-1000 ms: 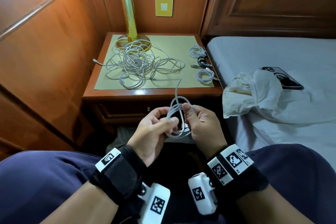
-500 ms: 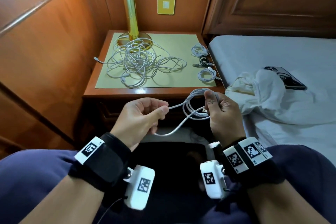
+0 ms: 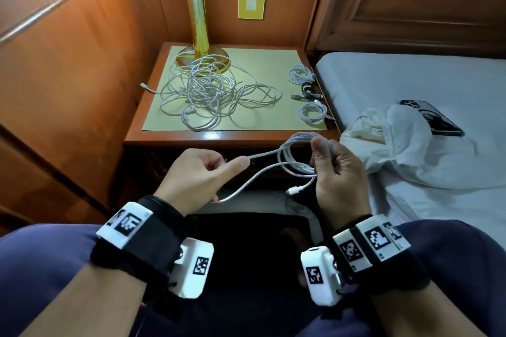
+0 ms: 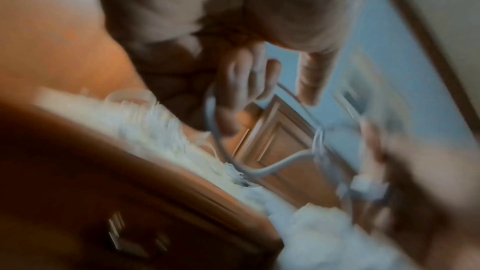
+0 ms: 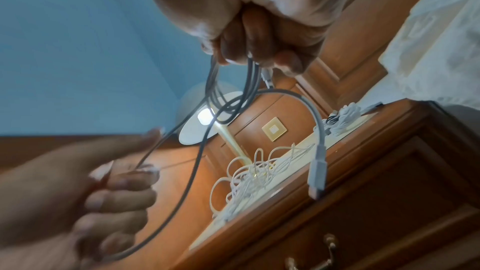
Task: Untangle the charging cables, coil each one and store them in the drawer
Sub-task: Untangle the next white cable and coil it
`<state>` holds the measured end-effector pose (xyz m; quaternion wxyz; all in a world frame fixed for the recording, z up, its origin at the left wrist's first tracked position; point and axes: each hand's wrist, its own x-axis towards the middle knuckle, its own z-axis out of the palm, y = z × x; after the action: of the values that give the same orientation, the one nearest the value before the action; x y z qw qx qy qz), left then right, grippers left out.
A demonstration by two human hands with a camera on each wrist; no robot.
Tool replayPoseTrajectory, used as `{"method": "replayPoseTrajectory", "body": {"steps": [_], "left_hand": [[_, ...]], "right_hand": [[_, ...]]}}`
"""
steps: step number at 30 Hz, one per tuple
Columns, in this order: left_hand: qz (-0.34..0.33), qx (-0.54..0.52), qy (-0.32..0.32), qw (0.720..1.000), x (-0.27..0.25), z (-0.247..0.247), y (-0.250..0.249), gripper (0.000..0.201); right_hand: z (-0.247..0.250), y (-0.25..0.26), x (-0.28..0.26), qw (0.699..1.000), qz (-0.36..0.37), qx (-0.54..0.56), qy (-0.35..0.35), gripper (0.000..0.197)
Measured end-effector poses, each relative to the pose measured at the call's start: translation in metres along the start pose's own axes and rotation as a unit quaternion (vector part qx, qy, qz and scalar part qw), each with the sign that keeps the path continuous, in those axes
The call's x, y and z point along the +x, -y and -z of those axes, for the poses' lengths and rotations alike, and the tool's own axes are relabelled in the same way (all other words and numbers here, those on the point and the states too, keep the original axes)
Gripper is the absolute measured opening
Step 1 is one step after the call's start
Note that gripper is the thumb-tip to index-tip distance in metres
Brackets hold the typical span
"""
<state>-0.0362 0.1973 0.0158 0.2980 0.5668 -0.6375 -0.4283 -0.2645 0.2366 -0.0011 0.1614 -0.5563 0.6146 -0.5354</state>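
I am sitting beside the bed (image 3: 410, 76), facing the wooden nightstand (image 3: 164, 139) with its drawer (image 5: 389, 223) closed below the top. A gold lamp (image 3: 197, 8) is standing at the back of the nightstand, and a big tangle of white cables (image 3: 213, 93) is lying on the mat in front of its base. Three small coiled cables (image 3: 309, 93) are sitting in a row along the right edge of the mat, near the bed. A crumpled white cloth (image 3: 405, 145) is lying on the mattress, partly covering a phone (image 3: 438, 120).

My right hand (image 3: 336, 169) is curling round the loops of a white cable (image 3: 293, 156), gripping the coil above my lap, in front of the nightstand. Its plug end (image 3: 294, 190) is dangling free below the coil. My left hand (image 3: 200, 175) is pinching the cable's loose run between thumb and forefinger, the other fingers curling in, and the strand is sagging between my two hands.
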Motion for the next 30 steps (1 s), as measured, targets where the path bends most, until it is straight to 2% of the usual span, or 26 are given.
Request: {"method": "replayPoseTrajectory", "body": {"steps": [1,2,3,4,6,7,12,16,18,19,21,22,23,24,25,26,27,28,29,30], "left_hand": [[0.015,-0.091,0.026,0.995,0.0,0.001,0.001,0.054],[0.02,-0.126,0.044,0.991,0.001,0.002,0.001,0.05],[0.014,-0.095,0.043,0.994,0.002,0.004,0.001,0.051],[0.0,-0.015,0.027,1.0,0.003,0.005,0.0,0.055],[-0.022,0.136,-0.025,0.99,0.004,0.005,-0.002,0.062],[-0.026,0.161,-0.047,0.985,0.004,0.005,-0.001,0.064],[-0.059,0.106,-0.13,0.984,0.007,0.004,0.005,0.07],[-0.066,0.189,-0.186,0.962,0.008,0.007,0.006,0.069],[-0.078,0.23,-0.2,0.949,0.005,0.004,0.006,0.069],[-0.089,0.221,-0.196,0.951,0.005,0.003,0.006,0.069],[-0.096,0.108,-0.174,0.974,0.01,0.001,0.01,0.065],[-0.088,-0.005,-0.145,0.986,0.011,0.0,0.012,0.059],[-0.073,-0.141,-0.104,0.982,0.011,-0.002,0.013,0.051],[-0.044,-0.231,-0.061,0.97,0.012,-0.001,0.013,0.042],[-0.027,-0.256,-0.027,0.966,0.012,0.001,0.015,0.037],[-0.023,-0.208,-0.006,0.978,0.013,0.004,0.017,0.04],[-0.038,-0.093,0.001,0.995,0.014,0.007,0.019,0.045],[-0.068,0.046,-0.003,0.997,0.014,0.01,0.02,0.05],[-0.084,0.154,-0.019,0.984,0.013,0.012,0.019,0.056],[-0.087,0.211,-0.036,0.973,0.012,0.013,0.019,0.061]], "right_hand": [[0.003,-0.002,0.002,1.0,-0.004,-0.001,-0.009,0.044],[0.006,-0.003,0.004,1.0,-0.003,-0.007,-0.015,0.047],[0.006,-0.005,0.004,1.0,0.006,-0.018,-0.018,0.048],[0.006,-0.004,0.003,0.999,0.02,-0.032,-0.02,0.047],[0.004,-0.005,-0.001,0.996,0.057,-0.062,-0.014,0.042],[0.003,-0.005,-0.003,0.994,0.075,-0.075,-0.011,0.04],[0.0,-0.009,-0.001,0.987,0.119,-0.101,-0.03,0.035],[-0.006,-0.015,0.0,0.973,0.176,-0.151,0.008,0.033],[-0.009,-0.018,0.0,0.966,0.181,-0.185,0.018,0.037],[-0.01,-0.018,-0.001,0.964,0.18,-0.194,0.017,0.038],[-0.013,-0.019,-0.002,0.969,0.165,-0.182,0.021,0.035],[-0.013,-0.019,-0.003,0.973,0.156,-0.17,0.023,0.034],[-0.012,-0.02,-0.002,0.974,0.152,-0.165,0.019,0.033],[-0.01,-0.021,0.0,0.974,0.15,-0.167,0.011,0.033],[-0.006,-0.023,0.002,0.974,0.15,-0.172,0.001,0.033],[-0.002,-0.025,0.005,0.972,0.15,-0.181,-0.009,0.033],[0.002,-0.026,0.008,0.968,0.153,-0.197,-0.018,0.033],[0.004,-0.027,0.01,0.962,0.157,-0.221,-0.027,0.032],[0.005,-0.027,0.011,0.955,0.159,-0.248,-0.033,0.031],[0.004,-0.028,0.011,0.949,0.159,-0.269,-0.039,0.029]]}}
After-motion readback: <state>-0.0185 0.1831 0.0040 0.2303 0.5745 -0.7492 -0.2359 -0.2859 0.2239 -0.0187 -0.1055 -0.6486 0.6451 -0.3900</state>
